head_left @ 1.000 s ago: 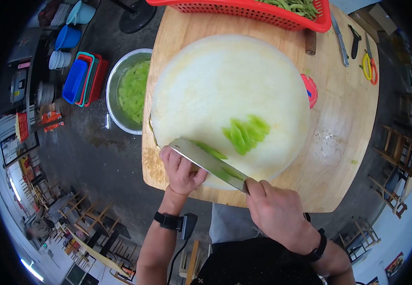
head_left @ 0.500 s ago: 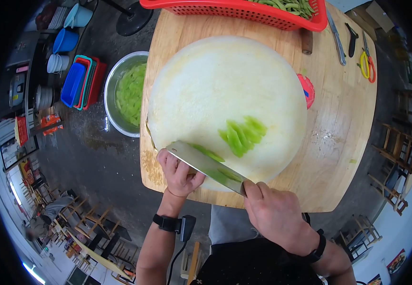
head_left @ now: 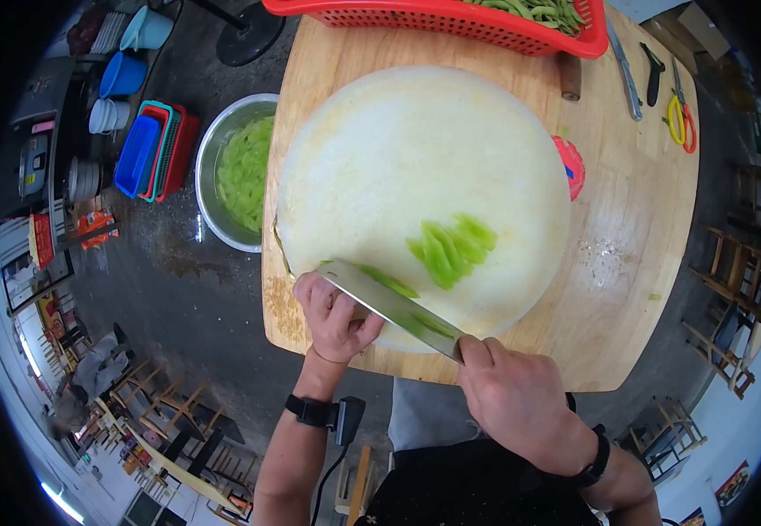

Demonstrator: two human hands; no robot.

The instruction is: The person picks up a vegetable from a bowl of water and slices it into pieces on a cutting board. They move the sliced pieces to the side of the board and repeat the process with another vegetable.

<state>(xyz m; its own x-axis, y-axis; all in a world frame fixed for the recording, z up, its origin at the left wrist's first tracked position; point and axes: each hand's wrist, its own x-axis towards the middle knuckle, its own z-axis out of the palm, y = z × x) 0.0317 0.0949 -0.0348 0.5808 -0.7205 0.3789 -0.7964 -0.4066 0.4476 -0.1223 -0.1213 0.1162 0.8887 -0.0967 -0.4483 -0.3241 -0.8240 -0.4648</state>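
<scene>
Left hand [head_left: 336, 320] and right hand [head_left: 516, 390] both going bare, no gloves showing. Black strap [head_left: 308, 410] circling left wrist, carrying dark boxy module [head_left: 350, 421]; thin black cable [head_left: 331, 473] trailing from module. Black wristband [head_left: 597, 458] wrapping right wrist. Black garment [head_left: 468, 486] covering torso, showing tiny pale specks. Light-gray cloth [head_left: 428, 416] showing past garment's edge. Forearms appearing sleeveless.

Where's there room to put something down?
The white board's far half, between the red basket and green slices, looks bare. So, mostly, does the table right of it, below the scissors. Crowded: around the knife, left hand and right hand.
</scene>
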